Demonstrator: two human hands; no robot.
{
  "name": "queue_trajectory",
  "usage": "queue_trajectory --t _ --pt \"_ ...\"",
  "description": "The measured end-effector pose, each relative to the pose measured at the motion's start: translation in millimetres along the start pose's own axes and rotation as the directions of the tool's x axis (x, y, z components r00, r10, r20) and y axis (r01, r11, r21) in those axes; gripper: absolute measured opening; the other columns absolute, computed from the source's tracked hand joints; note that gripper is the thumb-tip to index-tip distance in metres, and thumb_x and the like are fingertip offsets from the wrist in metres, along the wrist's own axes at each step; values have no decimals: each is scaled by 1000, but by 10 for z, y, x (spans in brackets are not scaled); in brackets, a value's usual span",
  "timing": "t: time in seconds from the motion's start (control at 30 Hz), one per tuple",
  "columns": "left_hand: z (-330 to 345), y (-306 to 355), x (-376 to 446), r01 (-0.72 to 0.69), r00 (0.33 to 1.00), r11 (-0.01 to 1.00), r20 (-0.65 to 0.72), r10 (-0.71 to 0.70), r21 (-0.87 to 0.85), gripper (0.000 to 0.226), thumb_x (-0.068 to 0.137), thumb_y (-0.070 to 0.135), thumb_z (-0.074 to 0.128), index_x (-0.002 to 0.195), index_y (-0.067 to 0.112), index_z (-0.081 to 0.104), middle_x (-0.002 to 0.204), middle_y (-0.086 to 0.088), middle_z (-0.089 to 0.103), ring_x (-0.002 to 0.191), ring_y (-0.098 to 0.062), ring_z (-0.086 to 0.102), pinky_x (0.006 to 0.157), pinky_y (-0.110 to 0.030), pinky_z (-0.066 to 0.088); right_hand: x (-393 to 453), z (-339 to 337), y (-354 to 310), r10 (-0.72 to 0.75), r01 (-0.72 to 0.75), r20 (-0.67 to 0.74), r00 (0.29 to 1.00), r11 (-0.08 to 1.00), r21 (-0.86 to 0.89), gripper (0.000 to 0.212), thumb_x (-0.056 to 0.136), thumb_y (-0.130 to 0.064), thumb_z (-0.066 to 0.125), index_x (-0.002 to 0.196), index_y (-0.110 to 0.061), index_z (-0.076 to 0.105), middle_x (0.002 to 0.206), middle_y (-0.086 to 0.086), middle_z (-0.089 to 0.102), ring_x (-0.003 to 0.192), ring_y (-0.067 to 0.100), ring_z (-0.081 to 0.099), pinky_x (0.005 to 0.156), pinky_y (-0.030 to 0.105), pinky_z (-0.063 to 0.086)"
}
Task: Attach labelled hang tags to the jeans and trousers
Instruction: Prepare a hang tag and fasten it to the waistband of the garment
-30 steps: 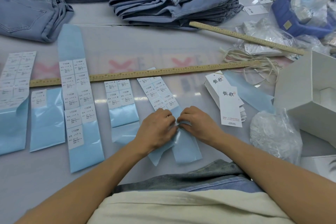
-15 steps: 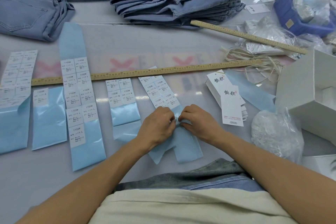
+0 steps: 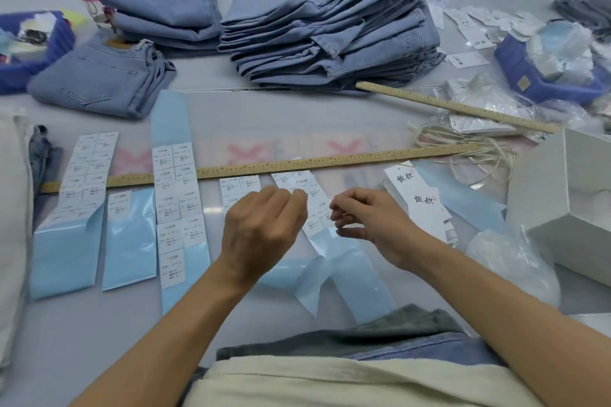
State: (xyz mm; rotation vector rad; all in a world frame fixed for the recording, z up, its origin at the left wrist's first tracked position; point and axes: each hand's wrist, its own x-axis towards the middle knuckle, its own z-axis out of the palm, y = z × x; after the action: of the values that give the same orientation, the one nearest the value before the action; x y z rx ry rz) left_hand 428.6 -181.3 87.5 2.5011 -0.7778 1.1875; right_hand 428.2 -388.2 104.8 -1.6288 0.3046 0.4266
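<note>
Hang tags [image 3: 421, 200] are sitting stacked just right of the hands, unlabelled on top, while the sticker sheet [image 3: 312, 208] is lying between the hands, under the long ruler [image 3: 297, 165]. Both hands have lifted off the sheet since a moment ago and are drifting apart. The left hand [image 3: 261, 231] is curling loosely; whether it pinches a peeled sticker, I cannot tell. The right hand [image 3: 367, 225] is hovering, fingertips nearly pinched, apparently empty. A label looks freed, likely heading for a tag; the jeans pile [image 3: 327, 33] is waiting far behind.
</note>
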Motion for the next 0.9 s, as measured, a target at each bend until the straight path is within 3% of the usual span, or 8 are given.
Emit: queue_trajectory --t 0.07,0.17,0.3,0.47,0.7,0.9 --pt "-98 65 45 -163 987 987 15 163 14 11 86 4 77 77 6 71 58 -4 45 51 -21 40 42 -34 35 -151 39 -207 60 -66 44 997 986 153 19 97 -26 67 91 -8 70 78 3 68 69 13 64 68 29 59" --pt "-224 162 90 -306 949 952 65 307 -27 3 87 1 75 86 3 77 61 -5 54 52 -20 48 42 -31 38 -332 59 -337 110 -120 57 992 965 233 19 93 -26 73 90 -8 70 80 5 66 69 16 62 68 30 58" --pt "-361 305 189 -406 909 913 76 409 -45 13 91 -3 67 86 3 77 61 -4 54 51 -19 49 42 -30 36 -509 1 -310 160 -157 5 987 962 223 8 89 -13 75 82 -9 73 77 6 67 66 15 62 66 28 57" --pt "-410 545 286 -506 856 859 81 511 -74 12 90 -2 66 86 3 77 60 -3 52 51 -17 46 44 -28 31 -746 -207 -263 224 -216 -22 974 957 192 10 86 -10 77 77 -8 72 71 6 65 62 14 61 61 26 55" --pt "-272 1052 425 -676 727 721 23 686 -155 15 91 3 63 92 3 78 66 -1 58 54 -15 49 45 -26 33 -1085 -740 -234 308 -296 -55 950 942 155 11 83 -7 78 76 -7 70 70 7 64 61 15 61 60 28 57" --pt "-72 1514 583 -768 624 609 -23 781 -198 12 83 12 71 89 5 79 65 0 58 52 -15 49 44 -27 36 -1256 -1178 -58 289 -283 -191 938 957 56 24 82 2 70 65 -12 61 62 5 57 55 12 56 59 26 55"
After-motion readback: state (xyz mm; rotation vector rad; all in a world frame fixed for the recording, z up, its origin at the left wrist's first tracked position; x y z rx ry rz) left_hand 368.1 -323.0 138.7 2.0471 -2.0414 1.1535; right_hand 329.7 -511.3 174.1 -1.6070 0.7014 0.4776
